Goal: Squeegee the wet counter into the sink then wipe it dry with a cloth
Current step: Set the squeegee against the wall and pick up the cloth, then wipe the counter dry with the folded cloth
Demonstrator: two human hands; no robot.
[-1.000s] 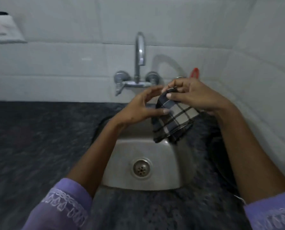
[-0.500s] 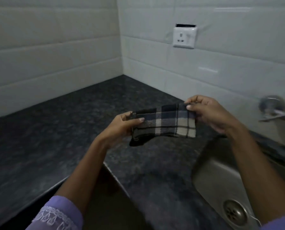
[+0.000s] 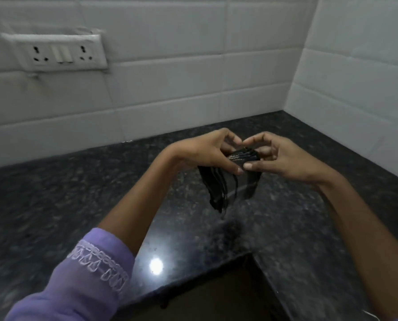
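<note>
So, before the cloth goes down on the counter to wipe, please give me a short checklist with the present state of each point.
1. Cloth gripped by both the left hand and the right hand: ok.
2. Cloth folded into a flat pad: not ok, it hangs bunched.
3. Counter below free of objects: ok.
4. Counter already squeegeed: cannot tell.
5. Socket panel well above the wiping surface: ok.

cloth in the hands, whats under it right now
The cloth hangs folded above bare dark counter, not touching it. A soft shadow lies on the stone just below. The left hand and right hand cover the cloth's top fold.
</note>
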